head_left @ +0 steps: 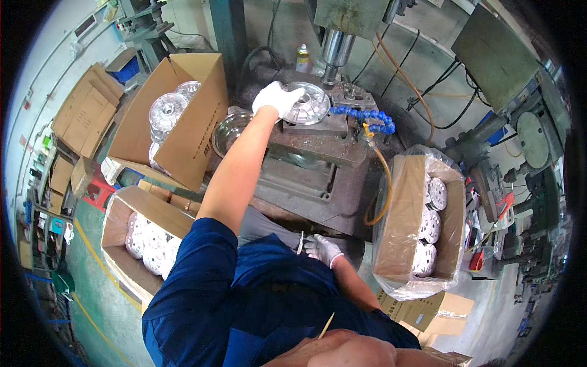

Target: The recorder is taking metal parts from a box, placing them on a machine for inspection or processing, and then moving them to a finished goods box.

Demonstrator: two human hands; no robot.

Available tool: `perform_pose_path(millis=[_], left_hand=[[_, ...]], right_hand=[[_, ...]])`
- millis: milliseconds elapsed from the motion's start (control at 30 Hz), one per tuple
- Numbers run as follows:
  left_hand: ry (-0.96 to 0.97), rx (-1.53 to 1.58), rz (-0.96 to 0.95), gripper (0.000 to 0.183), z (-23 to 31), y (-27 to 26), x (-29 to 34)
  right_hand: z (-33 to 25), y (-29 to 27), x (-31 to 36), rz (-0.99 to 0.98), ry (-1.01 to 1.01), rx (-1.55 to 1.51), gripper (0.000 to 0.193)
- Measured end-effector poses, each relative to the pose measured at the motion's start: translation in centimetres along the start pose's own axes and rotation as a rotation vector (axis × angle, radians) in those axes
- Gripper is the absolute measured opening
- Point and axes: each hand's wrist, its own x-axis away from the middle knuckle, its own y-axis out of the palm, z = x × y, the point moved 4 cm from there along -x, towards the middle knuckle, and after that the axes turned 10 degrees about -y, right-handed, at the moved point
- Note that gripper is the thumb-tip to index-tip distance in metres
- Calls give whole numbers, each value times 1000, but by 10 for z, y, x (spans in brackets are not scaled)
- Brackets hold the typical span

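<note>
My left hand (274,100), in a white glove, reaches forward to the press. It grips the left edge of a shiny round metal disc (313,105), with the thumb lying over its top. The disc rests on, or just over, the steel fixture block (317,126), below the press ram (336,55). My right hand (325,251), also gloved, lies by my lap with fingers stretched out and nothing visible in them. A thin white strip (300,243) shows just left of its fingertips. Beside my left forearm sits a metal bowl (226,136).
A blue segmented hose (365,114) bends beside the fixture. At left stand a tall carton (211,116) with metal discs and a lower carton (116,254) of discs. A plastic-lined carton (400,214) of discs is at right. A spray can (302,58) stands behind the fixture.
</note>
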Motion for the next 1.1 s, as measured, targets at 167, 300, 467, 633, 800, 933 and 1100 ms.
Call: perform_pose_path(millis=[167,300,467,633,800,933,1100], left_hand=[[-24,4,25,83,-6,-3,0],[-33,-19,-20,83,4,0,4],[-43,-51,10,80,-4,3,-3],[-39,-55,-25,82,-2,2,-4],[-17,-54,-20,82,-3,5,-7],[-37,-64,-13,83,-1,2,-3],[-26,-57,-18,84,-2,4,-3]], right_hand=[[8,-11,-9,-34,21,15,47],[9,-9,-6,-33,21,-16,41],[1,-4,5,-39,24,-26,42],[1,-5,5,-18,25,-28,44],[1,-4,5,-24,-4,-18,45],[2,-6,3,-30,-4,-12,46],[2,-7,3,-20,-3,-21,45]])
